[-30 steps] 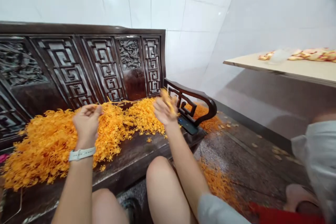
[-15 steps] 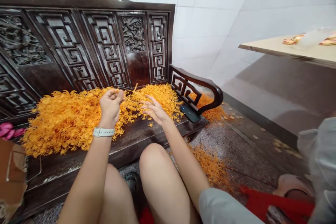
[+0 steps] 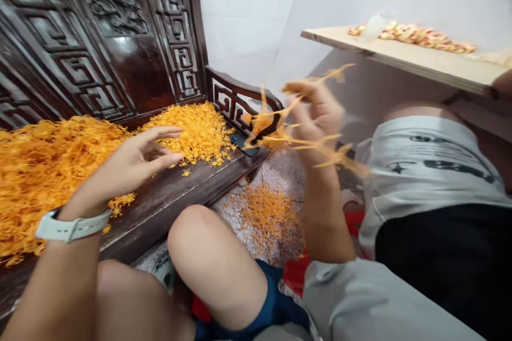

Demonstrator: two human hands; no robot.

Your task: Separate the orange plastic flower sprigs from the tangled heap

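My right hand [image 3: 316, 117], slightly blurred, is raised beyond the bench's end with its fingers closed on an orange branched stem [image 3: 328, 155]. Thin twigs of it stick out on both sides of the hand. My left hand [image 3: 132, 162], with a pale watch band [image 3: 74, 228] at its wrist, hovers over the bench seat [image 3: 188, 189]; its fingers are apart and hold nothing. Behind and left of it lies a big heap of stringy orange stems [image 3: 52, 165]. A smaller heap of short orange pieces [image 3: 192, 130] sits near the armrest.
The dark carved armrest [image 3: 240, 85] closes off the bench, with a phone [image 3: 248, 148] beside it. Orange stems [image 3: 272, 213] litter the floor. At the right, a wooden tabletop [image 3: 332, 38] carries reddish-yellow slices [image 3: 428, 37], and another person's leg [image 3: 432, 154] is close by.
My view has turned right. The right hand has left the bench and swung right and up, now with the branched stem. The left hand, earlier pinching orange strands, has opened.
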